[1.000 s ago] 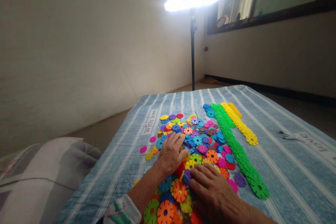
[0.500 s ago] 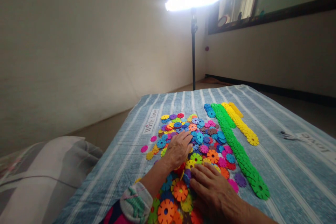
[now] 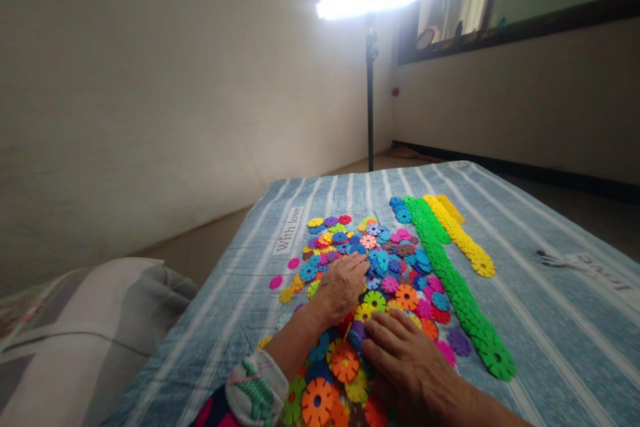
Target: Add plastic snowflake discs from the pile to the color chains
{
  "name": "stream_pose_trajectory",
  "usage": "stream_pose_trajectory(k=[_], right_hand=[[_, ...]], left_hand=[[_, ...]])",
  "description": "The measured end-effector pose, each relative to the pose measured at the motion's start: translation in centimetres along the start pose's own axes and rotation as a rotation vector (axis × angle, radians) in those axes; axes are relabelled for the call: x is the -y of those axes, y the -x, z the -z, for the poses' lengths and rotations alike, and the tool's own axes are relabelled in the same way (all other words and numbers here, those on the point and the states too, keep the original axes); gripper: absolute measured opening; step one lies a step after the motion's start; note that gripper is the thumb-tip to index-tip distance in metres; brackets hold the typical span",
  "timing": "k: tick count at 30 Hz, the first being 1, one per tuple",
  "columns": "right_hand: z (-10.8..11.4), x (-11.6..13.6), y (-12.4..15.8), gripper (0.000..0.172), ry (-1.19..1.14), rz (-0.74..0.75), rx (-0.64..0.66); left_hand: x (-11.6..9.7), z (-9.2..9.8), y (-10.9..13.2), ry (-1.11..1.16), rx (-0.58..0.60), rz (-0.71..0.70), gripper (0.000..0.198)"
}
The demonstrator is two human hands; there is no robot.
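A pile of colourful flower-shaped plastic discs [image 3: 380, 267] is spread over a blue striped bedsheet [image 3: 550, 320]. My left hand [image 3: 343, 287] lies palm down on the middle of the pile, fingers stretched over blue discs. My right hand [image 3: 407, 357] rests flat on the near part of the pile, fingers spread, next to an orange disc [image 3: 344, 363]. A long row of joined green discs [image 3: 457, 290] runs along the pile's right side. A shorter yellow row [image 3: 463, 237] lies beside it.
A grey pillow [image 3: 85, 327] lies at the left. A lamp stand [image 3: 371, 100] with a bright light bar stands beyond the bed's far edge. A window frame [image 3: 510, 20] is at the upper right. A small dark object [image 3: 550, 257] lies on the sheet's right side.
My left hand has slid a little right and farther into the pile. My right hand has stayed where it was.
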State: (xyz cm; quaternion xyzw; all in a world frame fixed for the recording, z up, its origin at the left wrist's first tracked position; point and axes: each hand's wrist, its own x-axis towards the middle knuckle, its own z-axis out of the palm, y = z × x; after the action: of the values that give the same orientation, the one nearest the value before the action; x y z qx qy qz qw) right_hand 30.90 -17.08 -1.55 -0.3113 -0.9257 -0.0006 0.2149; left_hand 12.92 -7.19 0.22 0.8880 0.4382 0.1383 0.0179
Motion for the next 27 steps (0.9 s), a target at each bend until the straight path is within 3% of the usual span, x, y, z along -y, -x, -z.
stream_pose_trajectory(k=[7, 15, 20, 23, 27], right_hand=[[0.4, 0.0, -0.1, 0.033, -0.011, 0.0, 0.053], [0.2, 0.0, -0.1, 0.031, -0.043, -0.006, 0.034], [0.1, 0.0, -0.1, 0.031, -0.03, 0.007, 0.01], [0.0, -0.2, 0.0, 0.033, -0.012, 0.02, -0.004], [-0.2, -0.3, 0.0, 0.033, -0.008, 0.031, -0.028]], left_hand=[[-0.7, 1.0, 0.2, -0.012, 0.025, -0.007, 0.035], [-0.2, 1.4, 1.0, 0.055, -0.076, -0.081, 0.03], [1.8, 2.0, 1.0, 0.008, -0.19, 0.113, 0.029], [2.1, 2.4, 0.7, -0.052, -0.118, 0.236, 0.027], [1.1, 2.2, 0.5, -0.039, -0.006, 0.231, 0.032]])
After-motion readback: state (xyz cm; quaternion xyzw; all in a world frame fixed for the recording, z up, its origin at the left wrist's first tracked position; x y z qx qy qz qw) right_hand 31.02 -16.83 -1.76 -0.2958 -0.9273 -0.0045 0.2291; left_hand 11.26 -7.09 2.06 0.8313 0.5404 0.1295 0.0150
